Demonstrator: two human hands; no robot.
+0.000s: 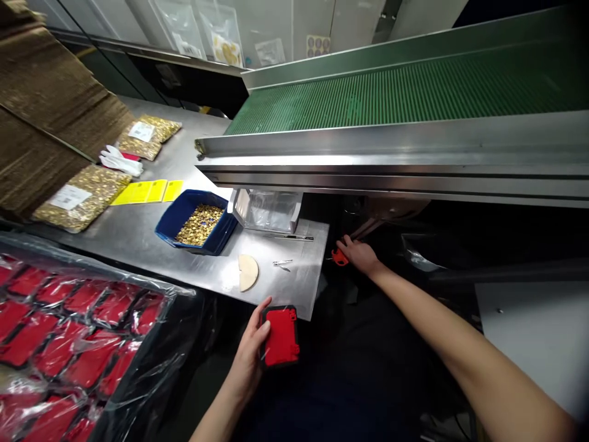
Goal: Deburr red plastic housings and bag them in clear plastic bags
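Note:
My left hand [251, 344] grips a red panel with a black rim [281, 336] by its left side, just off the table's front corner, thumb on the red face. My right hand [361, 255] reaches out past the table's right end. Its fingers close over a small orange-red tool [339, 256] with a thin tip pointing left; its exact kind is not clear. On the table near my left hand lie a pale half-round disc [249, 272] and a small metal clipper-like piece [282, 264].
A blue bin [163, 228] of small brass-coloured parts stands beside a clear bin [269, 210]. Bags of such parts [83, 196] lie at left. A green conveyor [368, 98] crosses behind. Several plastic-wrapped red pieces [59, 350] fill a crate at lower left.

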